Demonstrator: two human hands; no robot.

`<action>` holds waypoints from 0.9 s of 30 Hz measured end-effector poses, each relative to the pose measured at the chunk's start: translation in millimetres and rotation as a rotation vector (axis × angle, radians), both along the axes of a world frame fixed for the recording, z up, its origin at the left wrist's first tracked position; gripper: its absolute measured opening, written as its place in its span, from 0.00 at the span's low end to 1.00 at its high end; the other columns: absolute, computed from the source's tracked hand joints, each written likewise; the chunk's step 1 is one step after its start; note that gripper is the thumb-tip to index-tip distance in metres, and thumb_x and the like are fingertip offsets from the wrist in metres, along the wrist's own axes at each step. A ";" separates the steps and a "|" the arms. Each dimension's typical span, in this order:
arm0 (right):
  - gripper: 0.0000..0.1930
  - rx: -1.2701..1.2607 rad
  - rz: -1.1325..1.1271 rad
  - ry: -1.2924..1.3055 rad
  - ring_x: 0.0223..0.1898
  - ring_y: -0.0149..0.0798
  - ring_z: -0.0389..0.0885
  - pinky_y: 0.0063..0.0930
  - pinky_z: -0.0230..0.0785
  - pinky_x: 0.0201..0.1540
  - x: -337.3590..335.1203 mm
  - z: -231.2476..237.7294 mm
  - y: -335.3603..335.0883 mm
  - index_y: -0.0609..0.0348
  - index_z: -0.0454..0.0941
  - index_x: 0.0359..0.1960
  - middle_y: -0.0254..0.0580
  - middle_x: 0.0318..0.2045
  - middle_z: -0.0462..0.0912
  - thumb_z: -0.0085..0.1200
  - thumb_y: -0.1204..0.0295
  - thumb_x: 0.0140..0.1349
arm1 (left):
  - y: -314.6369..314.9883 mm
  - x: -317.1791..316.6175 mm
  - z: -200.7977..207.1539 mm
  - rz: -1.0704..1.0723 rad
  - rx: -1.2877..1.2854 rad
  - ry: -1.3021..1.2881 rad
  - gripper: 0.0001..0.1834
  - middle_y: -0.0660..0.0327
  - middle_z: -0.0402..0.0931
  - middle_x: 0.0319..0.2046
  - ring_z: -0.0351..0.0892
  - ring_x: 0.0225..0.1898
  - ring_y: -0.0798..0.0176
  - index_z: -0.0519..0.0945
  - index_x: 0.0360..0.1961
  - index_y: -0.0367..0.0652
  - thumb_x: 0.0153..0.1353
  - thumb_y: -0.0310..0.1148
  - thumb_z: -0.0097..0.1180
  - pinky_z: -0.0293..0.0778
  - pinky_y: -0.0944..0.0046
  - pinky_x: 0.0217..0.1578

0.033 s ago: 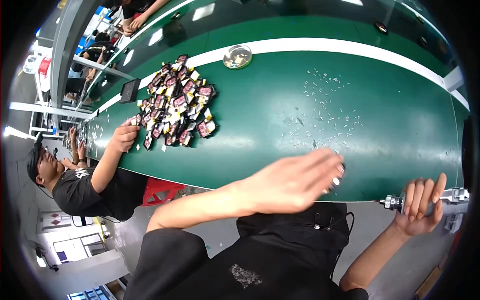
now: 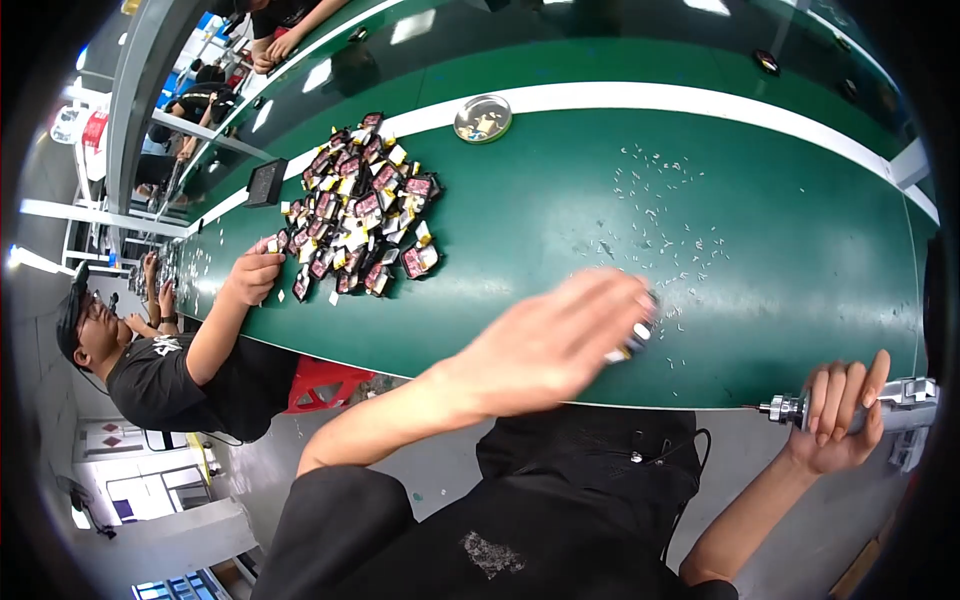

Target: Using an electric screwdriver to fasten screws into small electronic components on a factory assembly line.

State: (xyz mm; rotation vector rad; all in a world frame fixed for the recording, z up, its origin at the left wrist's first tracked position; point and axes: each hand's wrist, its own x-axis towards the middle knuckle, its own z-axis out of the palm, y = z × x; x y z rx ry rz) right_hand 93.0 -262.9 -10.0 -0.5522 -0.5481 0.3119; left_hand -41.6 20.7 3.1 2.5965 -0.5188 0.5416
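Observation:
Palm down over the near part of the green work surface [image 2: 520, 240], my left hand [image 2: 560, 340] is closed over a small black module [image 2: 645, 328] with white and yellow bits, mostly hidden under the fingers. At the right, my right hand [image 2: 845, 410] wraps round a grey and silver electric screwdriver [image 2: 905, 400], its thin tip pointing left. Beyond my left hand lie many tiny light pins or screws [image 2: 660, 190], scattered loose. A big pile of similar black modules [image 2: 360, 210] with pinkish faces sits to the left.
A round shallow dish [image 2: 483, 119] with small yellowish pieces stands by the white rail [image 2: 620, 95] at the far edge. Near the pile are a black tray [image 2: 265, 183] and a co-worker's hand [image 2: 255, 272] holding a small part. A red stool [image 2: 325, 384] stands below the bench edge.
My left hand has shifted left with the module in it. My right hand and the screwdriver stay in place.

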 end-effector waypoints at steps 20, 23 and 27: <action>0.04 0.213 -0.010 0.456 0.11 0.25 0.59 0.24 0.58 0.20 -10.6 -32.7 28.8 0.57 0.64 0.33 0.29 0.11 0.60 0.44 0.72 0.64 | 43.9 14.9 -18.9 0.330 0.051 0.017 0.12 0.57 0.76 0.38 0.76 0.39 0.54 0.80 0.37 0.37 0.49 0.19 0.61 0.73 0.60 0.39; 0.04 0.202 0.007 0.457 0.11 0.25 0.59 0.24 0.58 0.20 -10.0 -32.9 30.8 0.57 0.64 0.33 0.29 0.11 0.60 0.43 0.72 0.64 | 33.1 27.8 -22.9 0.329 0.097 -0.004 0.11 0.58 0.75 0.34 0.76 0.35 0.56 0.79 0.36 0.36 0.48 0.19 0.62 0.74 0.61 0.34; 0.04 0.207 0.007 0.451 0.10 0.26 0.59 0.24 0.58 0.20 -10.6 -34.5 30.7 0.57 0.64 0.33 0.30 0.11 0.60 0.43 0.72 0.64 | 33.6 34.5 -26.2 0.329 0.185 -0.009 0.10 0.59 0.75 0.33 0.76 0.33 0.57 0.79 0.34 0.37 0.48 0.19 0.62 0.73 0.61 0.31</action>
